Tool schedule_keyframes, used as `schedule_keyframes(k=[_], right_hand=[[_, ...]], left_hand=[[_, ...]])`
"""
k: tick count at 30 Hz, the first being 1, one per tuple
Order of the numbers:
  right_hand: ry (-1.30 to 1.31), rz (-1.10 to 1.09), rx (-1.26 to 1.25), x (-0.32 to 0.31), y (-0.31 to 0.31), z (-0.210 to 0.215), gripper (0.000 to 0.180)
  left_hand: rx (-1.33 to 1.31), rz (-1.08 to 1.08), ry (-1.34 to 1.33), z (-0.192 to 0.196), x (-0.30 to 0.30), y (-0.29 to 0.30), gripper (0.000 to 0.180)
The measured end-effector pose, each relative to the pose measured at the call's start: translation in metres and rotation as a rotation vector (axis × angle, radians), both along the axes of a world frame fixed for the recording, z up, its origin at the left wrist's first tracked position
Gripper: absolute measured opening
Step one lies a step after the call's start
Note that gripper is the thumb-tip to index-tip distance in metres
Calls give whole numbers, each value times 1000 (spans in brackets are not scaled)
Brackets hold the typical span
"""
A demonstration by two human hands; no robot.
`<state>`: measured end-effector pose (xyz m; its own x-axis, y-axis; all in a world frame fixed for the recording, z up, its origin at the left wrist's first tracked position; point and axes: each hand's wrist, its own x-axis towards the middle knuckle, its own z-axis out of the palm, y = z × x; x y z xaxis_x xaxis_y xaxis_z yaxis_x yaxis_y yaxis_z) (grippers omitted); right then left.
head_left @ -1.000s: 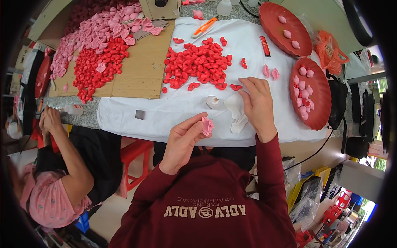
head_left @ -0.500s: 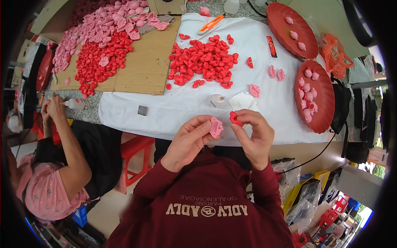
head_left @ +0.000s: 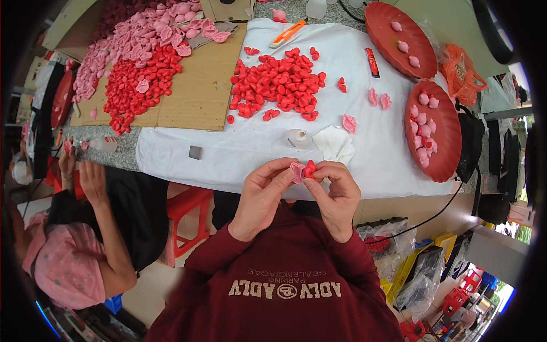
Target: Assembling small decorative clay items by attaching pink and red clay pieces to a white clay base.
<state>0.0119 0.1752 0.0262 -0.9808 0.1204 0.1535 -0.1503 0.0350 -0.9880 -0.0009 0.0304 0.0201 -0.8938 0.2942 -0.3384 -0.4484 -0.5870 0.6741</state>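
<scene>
Head view, as I log it: left hand (head_left: 263, 196) pinching a pink petal piece (head_left: 297, 171), right hand (head_left: 337, 194) pinching a red petal piece (head_left: 310, 169) against it, both held just below the white-covered surface (head_left: 239, 154) bearing a red petal heap (head_left: 279, 85).

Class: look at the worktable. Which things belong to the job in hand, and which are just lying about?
In use: left hand holding pink petal piece; right hand holding red piece; red pieces pile; small glue bottle.
Lying about: orange cutter, crumpled tissue, orange bag.
</scene>
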Motion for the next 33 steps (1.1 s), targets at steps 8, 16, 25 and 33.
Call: schedule_keyframes(k=[8,16,25,33], right_hand=[[-100,88,36,-6,7,8,35],[-57,104,413,-4,7,21,32],[-58,230,368,-10,10,33,34],[-49,417,249,-18,22,35,30]], left_hand=[[-100,21,12,7,2,1,24],[-117,-84,168,-2,3,-1,30],[-99,-111,98,1,-5,-4,37],[-148,-243,182,5,-4,-7,44]])
